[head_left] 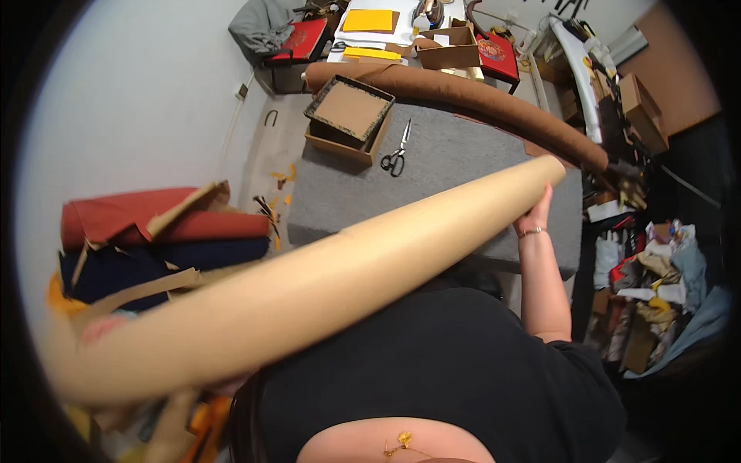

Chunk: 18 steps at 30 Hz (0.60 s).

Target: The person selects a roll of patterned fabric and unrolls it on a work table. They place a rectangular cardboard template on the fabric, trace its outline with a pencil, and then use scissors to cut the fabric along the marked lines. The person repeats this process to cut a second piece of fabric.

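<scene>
A long, thick tan roll (332, 270), paper or sheet material, slants across in front of my chest from the lower left up to the right. My right hand (538, 211) grips it near its narrower-looking far end, palm against the lower side, with most fingers hidden behind it. At the near left end my left hand (106, 328) shows as a small blurred patch on the roll's far side, holding it there. The left forearm is hidden by the roll. Beyond the roll stands a grey-covered table (332, 193), with black-handled scissors (397, 154) lying on it.
Nested shallow boxes (351, 112) sit at the table's left. A brown fabric roll (463, 96) lies along its far edge. Red (108, 216) and navy rolls (116, 270) are stacked by the left wall. Scraps (648, 285) pile up on the right; red chairs stand behind.
</scene>
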{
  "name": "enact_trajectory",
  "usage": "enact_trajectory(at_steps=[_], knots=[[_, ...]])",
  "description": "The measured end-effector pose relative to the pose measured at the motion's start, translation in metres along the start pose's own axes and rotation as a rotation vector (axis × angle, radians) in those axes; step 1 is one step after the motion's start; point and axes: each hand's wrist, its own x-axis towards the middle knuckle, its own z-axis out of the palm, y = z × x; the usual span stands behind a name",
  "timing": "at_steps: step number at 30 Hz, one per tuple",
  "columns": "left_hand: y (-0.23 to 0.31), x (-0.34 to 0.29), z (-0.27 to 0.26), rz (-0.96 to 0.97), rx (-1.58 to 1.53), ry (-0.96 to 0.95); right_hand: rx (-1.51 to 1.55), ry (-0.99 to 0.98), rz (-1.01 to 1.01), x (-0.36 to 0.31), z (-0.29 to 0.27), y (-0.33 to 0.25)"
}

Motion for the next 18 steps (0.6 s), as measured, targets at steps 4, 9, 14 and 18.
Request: enact_trajectory(at_steps=[4, 9, 14, 18], knots=[[-0.047, -0.066, -0.011, -0.334, 0.015, 0.173, 0.111, 0.105, -0.178, -0.031, -0.05, -0.034], [-0.129, -0.124, -0.075, -0.772, -0.031, 0.107, 0.07, 0.215, -0.074, 0.0, -0.158, -0.041], [-0.17, -0.198, -0.108, -1.04, -0.012, 0.087, -0.114, 0.273, -0.044, -0.018, -0.26, -0.094], [-0.203, -0.263, -0.117, -1.263, 0.164, 0.091, 0.007, 0.328, 0.154, -0.035, -0.334, -0.137]])
